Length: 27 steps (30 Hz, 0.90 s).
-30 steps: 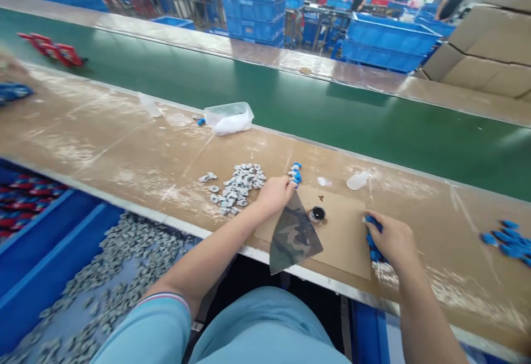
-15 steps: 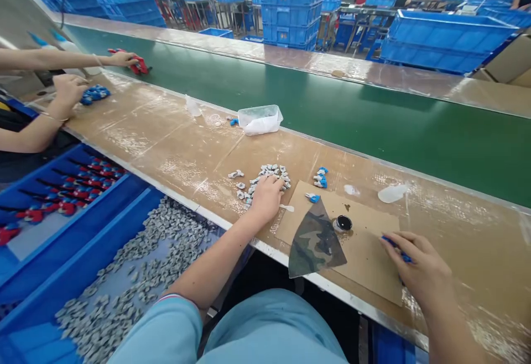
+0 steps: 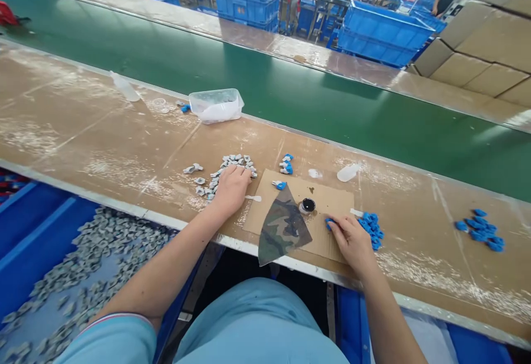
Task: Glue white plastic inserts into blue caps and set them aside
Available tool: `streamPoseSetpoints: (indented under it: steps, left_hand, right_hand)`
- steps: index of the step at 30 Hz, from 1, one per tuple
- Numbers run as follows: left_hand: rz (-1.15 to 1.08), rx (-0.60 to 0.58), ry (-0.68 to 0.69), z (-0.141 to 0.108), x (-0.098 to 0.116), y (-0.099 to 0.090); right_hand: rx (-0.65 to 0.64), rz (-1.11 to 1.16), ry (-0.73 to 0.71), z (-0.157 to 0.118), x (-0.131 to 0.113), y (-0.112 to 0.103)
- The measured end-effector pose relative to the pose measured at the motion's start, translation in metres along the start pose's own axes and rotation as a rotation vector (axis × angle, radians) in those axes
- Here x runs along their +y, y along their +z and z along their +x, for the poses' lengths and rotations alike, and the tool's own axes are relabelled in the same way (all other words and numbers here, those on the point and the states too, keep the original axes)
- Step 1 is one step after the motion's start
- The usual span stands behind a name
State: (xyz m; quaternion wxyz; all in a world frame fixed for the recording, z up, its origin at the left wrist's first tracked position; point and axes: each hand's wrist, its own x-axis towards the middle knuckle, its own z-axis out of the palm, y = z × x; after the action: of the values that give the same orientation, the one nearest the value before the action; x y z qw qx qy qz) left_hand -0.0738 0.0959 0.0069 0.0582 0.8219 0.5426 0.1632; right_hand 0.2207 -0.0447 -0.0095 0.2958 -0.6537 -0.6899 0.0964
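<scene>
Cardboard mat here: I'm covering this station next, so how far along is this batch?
Looking done: only a few blue-capped parts by the cardboard. In hand: the right hand pinches a blue piece, the left hand rests on grey parts. Left: a bin heaped with more grey parts and loose blue pieces.

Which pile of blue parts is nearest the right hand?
The pile beside the right hand, right of the cardboard sheet; the other pile lies much farther right.
</scene>
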Motion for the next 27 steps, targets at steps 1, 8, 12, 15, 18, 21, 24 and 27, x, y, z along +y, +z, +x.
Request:
streamPoseSetpoints:
  steps: [1, 8, 12, 15, 18, 21, 24, 27]
  left_hand:
    - [-0.042, 0.024, -0.010, 0.001, 0.000, -0.001]
    - [-0.832, 0.074, -0.172, -0.021, 0.029, -0.012]
    - [-1.474, -0.126, -0.484, -0.044, 0.060, -0.003]
    - [-1.763, -0.189, -0.600, -0.053, 0.076, 0.006]
    - [-1.870, -0.200, -0.625, -0.054, 0.082, 0.009]
    - [-1.841, -0.207, -0.631, -0.055, 0.083, 0.011]
    - [-1.790, -0.241, -0.634, -0.057, 0.082, 0.015]
    - [-1.812, -0.306, -0.617, -0.058, 0.081, 0.018]
  right_hand:
    - [-0.004, 0.008, 0.008, -0.001, -0.001, 0.000]
    - [-0.051, 0.053, 0.018, -0.004, -0.008, -0.002]
    - [0.031, 0.163, 0.096, -0.004, -0.009, -0.001]
    - [0.076, 0.282, 0.100, -0.001, -0.013, -0.002]
    - [0.072, 0.322, 0.044, 0.004, -0.020, -0.003]
    - [0.085, 0.327, 0.039, 0.010, -0.027, -0.003]
    - [0.105, 0.276, 0.066, 0.017, -0.033, -0.003]
    - [0.104, 0.190, 0.012, 0.025, -0.037, -0.005]
